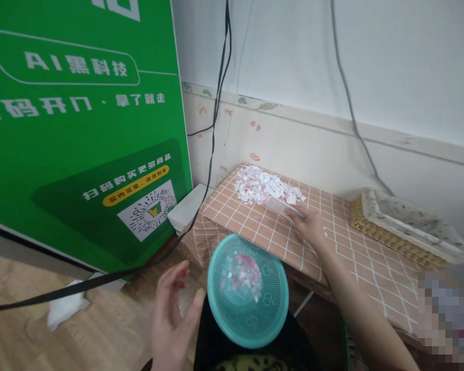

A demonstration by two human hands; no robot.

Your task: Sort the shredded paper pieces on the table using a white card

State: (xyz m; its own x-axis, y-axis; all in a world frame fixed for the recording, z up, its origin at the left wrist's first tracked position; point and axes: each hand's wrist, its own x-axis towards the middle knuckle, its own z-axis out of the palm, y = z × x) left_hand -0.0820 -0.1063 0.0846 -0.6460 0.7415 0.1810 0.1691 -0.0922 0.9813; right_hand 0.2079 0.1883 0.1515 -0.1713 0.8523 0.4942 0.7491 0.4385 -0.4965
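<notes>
My right hand [308,222] grips a flat, pale rectangular piece [283,207], perhaps card or plastic. Its far edge meets a heap of small white and pinkish paper scraps [261,185] on the table. On my lap sits a round turquoise plastic basket [272,309] with fine holes, tilted a little, its rim just below the table's front edge. More white and pink scraps [243,275] lie in the basket. To the left of the basket, my left hand [174,309] hangs in the air, fingers curved and apart, holding nothing.
A brown checked cloth covers the table [239,221]. At its right stands a lined wicker basket [402,226]. A green cabinet [81,134] with printed signs rises on the left. A black cable [211,175] hangs across the view. A white item [67,304] lies on the wooden floor.
</notes>
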